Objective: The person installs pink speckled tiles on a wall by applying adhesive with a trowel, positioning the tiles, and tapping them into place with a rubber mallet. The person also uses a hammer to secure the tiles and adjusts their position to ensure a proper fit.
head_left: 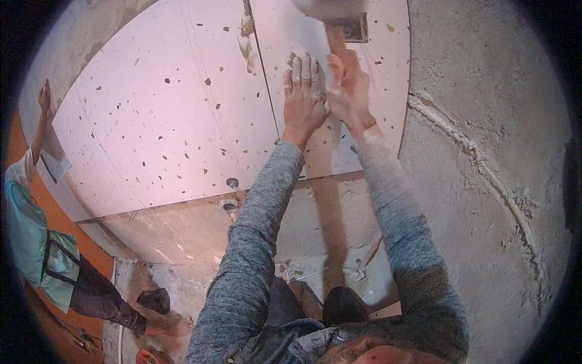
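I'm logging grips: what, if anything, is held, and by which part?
The right hand holds a blurred mallet by its handle; the left hand holds nothing.

pinkish light on panel | shadow below | right hand motion-blurred | edges dark, bowed

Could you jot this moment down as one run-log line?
left hand: flat on speckled panel | right hand: gripping wooden-handled tool, blurred | nearby: recessed box | left edge: another person, arm raised
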`<action>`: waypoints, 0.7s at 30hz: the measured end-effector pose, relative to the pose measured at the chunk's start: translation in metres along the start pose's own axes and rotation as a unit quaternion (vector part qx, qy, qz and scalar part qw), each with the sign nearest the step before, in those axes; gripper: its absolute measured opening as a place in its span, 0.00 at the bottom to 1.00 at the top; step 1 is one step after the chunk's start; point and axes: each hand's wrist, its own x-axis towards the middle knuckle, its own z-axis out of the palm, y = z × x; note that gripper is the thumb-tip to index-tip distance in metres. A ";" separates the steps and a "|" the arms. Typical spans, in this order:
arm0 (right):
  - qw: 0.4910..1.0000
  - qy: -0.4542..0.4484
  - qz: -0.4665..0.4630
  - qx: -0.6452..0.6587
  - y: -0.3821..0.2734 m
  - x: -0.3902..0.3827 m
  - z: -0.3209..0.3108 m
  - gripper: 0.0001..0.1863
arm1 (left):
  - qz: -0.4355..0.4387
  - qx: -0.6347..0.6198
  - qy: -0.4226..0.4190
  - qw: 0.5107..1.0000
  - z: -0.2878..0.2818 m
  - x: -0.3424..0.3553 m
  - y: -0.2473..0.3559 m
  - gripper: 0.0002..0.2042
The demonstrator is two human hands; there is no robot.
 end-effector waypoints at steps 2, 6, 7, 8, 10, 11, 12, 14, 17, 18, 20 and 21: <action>0.995 -0.051 0.045 -0.075 0.013 0.010 -0.002 0.22 | -0.005 -0.013 -0.007 1.000 -0.001 0.000 0.008 0.41; 0.985 -0.095 0.147 -0.001 -0.011 0.008 -0.028 0.23 | -0.010 0.035 -0.032 0.999 -0.010 0.002 0.007 0.43; 0.994 -0.062 0.093 -0.007 -0.013 -0.001 -0.036 0.24 | -0.009 0.045 -0.031 0.998 -0.010 -0.001 0.006 0.43; 0.999 -0.023 0.033 -0.014 -0.015 -0.005 -0.049 0.25 | -0.007 0.032 -0.026 0.999 -0.010 0.000 0.006 0.44; 0.997 0.006 0.010 -0.072 -0.014 -0.003 -0.082 0.27 | -0.007 0.001 -0.014 1.000 -0.002 0.002 0.010 0.44; 0.991 -0.001 0.056 -0.121 -0.011 -0.003 -0.104 0.28 | -0.006 0.008 -0.013 1.000 0.000 0.002 0.013 0.44; 0.981 -0.005 0.101 -0.163 -0.015 -0.001 -0.119 0.29 | -0.003 0.021 -0.013 1.000 -0.001 0.001 0.011 0.43; 0.951 -0.075 0.230 -0.192 -0.036 0.008 -0.150 0.32 | 0.005 0.046 -0.008 0.999 -0.005 0.001 0.001 0.42; 0.938 -0.037 0.208 -0.276 -0.013 0.014 -0.198 0.34 | 0.011 0.039 0.003 0.999 -0.003 -0.001 0.011 0.39; 0.939 -0.004 0.162 -0.302 -0.005 0.016 -0.209 0.34 | 0.014 0.034 0.004 0.999 -0.002 0.000 0.013 0.37; 0.959 0.014 0.156 -0.235 0.002 0.021 -0.226 0.32 | 0.037 0.033 0.007 0.999 0.002 0.006 0.017 0.35; 0.964 0.017 0.154 -0.214 0.004 0.023 -0.228 0.32 | 0.059 0.037 0.010 0.998 0.006 0.010 0.020 0.34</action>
